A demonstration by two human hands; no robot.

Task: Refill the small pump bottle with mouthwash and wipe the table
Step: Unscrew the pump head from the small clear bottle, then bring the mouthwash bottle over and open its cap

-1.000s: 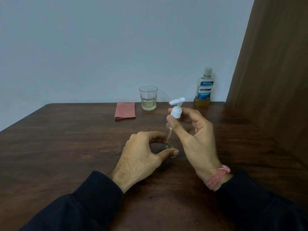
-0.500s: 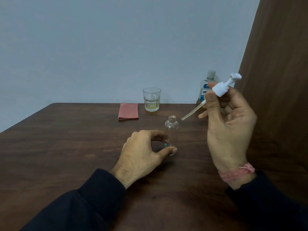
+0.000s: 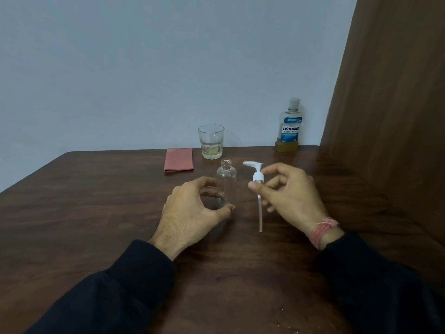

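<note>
Pink cloth and glass sit at the back. Left hand curls round the open small bottle mid-table; right hand pinches the white pump head just beside it. Far right, the mouthwash bottle reads "LISTERINE COOL MINT".

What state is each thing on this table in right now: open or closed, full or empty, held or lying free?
Small pump bottle: upright, uncapped, looks empty, base gripped by left hand.
Pump head: off the bottle, pinched by right hand, tube hanging down.
Mouthwash bottle: capped, upright, little liquid left at the bottom.
Glass: upright, shallow yellowish liquid inside.
Pink cloth: folded, lying free.
</note>
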